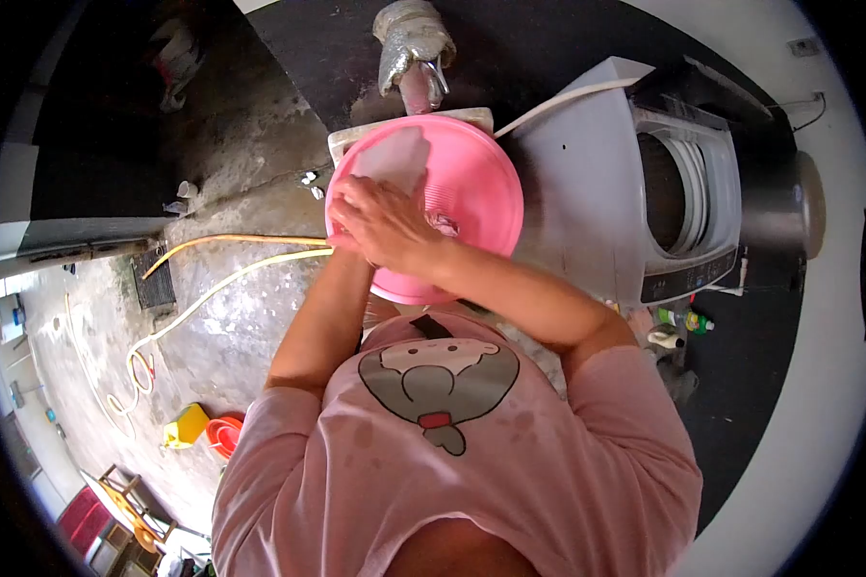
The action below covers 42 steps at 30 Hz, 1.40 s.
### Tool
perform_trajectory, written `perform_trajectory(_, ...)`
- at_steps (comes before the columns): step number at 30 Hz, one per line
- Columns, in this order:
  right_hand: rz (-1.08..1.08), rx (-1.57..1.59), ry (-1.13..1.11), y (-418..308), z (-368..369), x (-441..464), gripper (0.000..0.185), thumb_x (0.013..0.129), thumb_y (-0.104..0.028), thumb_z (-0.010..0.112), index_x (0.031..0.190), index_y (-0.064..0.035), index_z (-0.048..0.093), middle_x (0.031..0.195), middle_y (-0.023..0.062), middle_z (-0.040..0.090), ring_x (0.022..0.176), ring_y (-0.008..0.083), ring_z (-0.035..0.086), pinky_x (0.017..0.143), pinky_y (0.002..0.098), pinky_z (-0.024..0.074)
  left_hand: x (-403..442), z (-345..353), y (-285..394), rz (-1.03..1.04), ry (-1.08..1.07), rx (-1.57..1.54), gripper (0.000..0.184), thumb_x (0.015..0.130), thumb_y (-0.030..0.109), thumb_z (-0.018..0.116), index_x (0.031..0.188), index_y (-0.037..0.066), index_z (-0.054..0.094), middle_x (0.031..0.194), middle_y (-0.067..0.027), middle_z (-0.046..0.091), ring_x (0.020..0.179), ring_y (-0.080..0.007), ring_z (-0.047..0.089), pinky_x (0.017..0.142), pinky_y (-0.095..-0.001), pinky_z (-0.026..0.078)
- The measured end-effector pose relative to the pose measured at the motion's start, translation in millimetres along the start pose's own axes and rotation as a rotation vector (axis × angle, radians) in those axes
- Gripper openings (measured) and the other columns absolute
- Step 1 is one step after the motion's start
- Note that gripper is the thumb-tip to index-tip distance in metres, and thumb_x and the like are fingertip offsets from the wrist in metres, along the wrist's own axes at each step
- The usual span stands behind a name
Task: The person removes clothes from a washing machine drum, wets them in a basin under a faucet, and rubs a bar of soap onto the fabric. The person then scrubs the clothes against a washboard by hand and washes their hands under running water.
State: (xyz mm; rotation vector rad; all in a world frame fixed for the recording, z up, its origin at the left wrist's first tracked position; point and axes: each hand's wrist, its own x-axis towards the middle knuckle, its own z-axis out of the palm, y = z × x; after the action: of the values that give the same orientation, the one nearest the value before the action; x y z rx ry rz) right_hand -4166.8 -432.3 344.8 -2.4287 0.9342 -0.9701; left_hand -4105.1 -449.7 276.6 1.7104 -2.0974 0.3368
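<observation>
A round pink basin [481, 173] stands below a tap wrapped in silvery material [416, 43]. My right hand [385, 223] reaches across to the basin's left side, its fingers bent and pressed together; what lies within them is hidden. Beneath it, at the left rim, my left hand [344, 242] is mostly covered, so its fingers cannot be made out. Close to the right wrist, a small crumpled pinkish item [443, 224] lies inside the basin. A pale grey patch shows on the basin's far inner wall; whether it is cloth or shadow is unclear.
To the right stands a washing machine [587, 183] with an open round drum and a pale hose. Yellowish hoses [223, 279] run over the wet floor at left. A yellow jug [185, 426] and red basin [224, 436] sit lower left; bottles [666, 336] stand at right.
</observation>
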Motion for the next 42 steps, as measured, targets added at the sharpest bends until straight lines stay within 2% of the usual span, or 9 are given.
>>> perform_trajectory(2,-0.133,-0.341,-0.064,37,20,9,0.021,0.071,-0.019,0.065,0.084,-0.0048,0.056,0.094,0.011,0.05,0.082,0.0285,0.053,0.07,0.0381,0.0454,18,-28,34,-0.079,-0.168,0.311,0.022,0.079,0.013,0.048,0.101,0.01,0.052,0.092,-0.003,0.047,0.086,-0.017,0.047,0.073,-0.029,0.04)
perform_trajectory(3,0.511,0.054,-0.147,36,-13,35,0.021,0.072,-0.022,0.061,0.084,-0.0053,0.057,0.091,0.0118,0.05,0.081,0.0285,0.053,0.069,0.0388,0.0464,17,-30,22,0.027,-0.09,-0.075,0.03,0.08,0.019,0.048,0.109,0.009,0.051,0.104,-0.0084,0.048,0.098,-0.0216,0.047,0.082,-0.0323,0.038)
perform_trajectory(4,0.029,-0.53,-0.17,102,7,28,0.022,0.076,-0.026,0.058,0.084,-0.0049,0.056,0.088,0.0131,0.051,0.081,0.0293,0.054,0.069,0.0399,0.0471,15,-32,10,0.156,-0.06,-0.454,0.038,0.081,0.024,0.048,0.116,0.008,0.049,0.115,-0.0137,0.05,0.109,-0.0263,0.046,0.092,-0.0356,0.036)
perform_trajectory(12,0.029,-0.402,-0.095,94,36,-14,0.022,0.081,-0.027,0.052,0.092,-0.0084,0.057,0.097,0.0119,0.05,0.097,0.0284,0.05,0.078,0.0431,0.0452,-2,22,41,-0.296,-0.296,0.189,0.029,0.086,0.024,0.041,0.109,0.012,0.052,0.106,-0.0088,0.047,0.095,-0.0263,0.045,0.079,-0.0432,0.039)
perform_trajectory(21,0.012,-0.066,-0.019,32,39,-27,0.011,0.073,-0.022,0.057,0.078,-0.0114,0.057,0.09,0.007,0.05,0.088,0.0264,0.049,0.076,0.0408,0.0404,-33,90,9,-0.003,-0.14,-0.118,0.023,0.082,0.023,0.047,0.101,0.013,0.053,0.103,-0.0053,0.048,0.089,-0.0208,0.044,0.074,-0.0366,0.038)
perform_trajectory(28,0.886,-1.016,0.215,97,130,-37,0.04,0.081,-0.035,0.048,0.103,-0.0022,0.056,0.104,0.0199,0.055,0.105,0.0342,0.049,0.093,0.0439,0.0356,-8,51,15,0.26,-0.148,-0.135,0.027,0.081,0.027,0.048,0.102,0.01,0.054,0.103,-0.011,0.049,0.097,-0.0272,0.044,0.083,-0.0395,0.036)
perform_trajectory(30,1.144,-0.303,0.382,75,107,-26,0.023,0.08,-0.024,0.049,0.092,-0.0058,0.055,0.096,0.0143,0.052,0.094,0.0312,0.048,0.081,0.0407,0.0397,-30,80,8,0.091,-0.19,-0.752,0.029,0.081,0.028,0.047,0.103,0.01,0.054,0.108,-0.0113,0.051,0.103,-0.0287,0.043,0.086,-0.0395,0.036)
perform_trajectory(35,0.286,-0.509,-0.039,104,18,-12,0.019,0.074,-0.023,0.058,0.086,-0.0081,0.056,0.095,0.0104,0.052,0.091,0.0298,0.05,0.073,0.0423,0.0437,5,18,17,0.334,-0.279,0.163,0.021,0.08,0.015,0.046,0.099,0.007,0.051,0.097,-0.0078,0.049,0.088,-0.0223,0.045,0.073,-0.0323,0.039)
perform_trajectory(42,0.181,-0.252,0.117,51,32,-23,0.016,0.072,-0.019,0.057,0.08,-0.0055,0.054,0.083,0.0098,0.051,0.083,0.0293,0.05,0.076,0.0409,0.0402,7,9,-1,0.232,-0.318,-0.515,0.033,0.079,0.016,0.048,0.11,0.007,0.048,0.11,-0.0118,0.047,0.109,-0.0242,0.042,0.088,-0.0362,0.036)
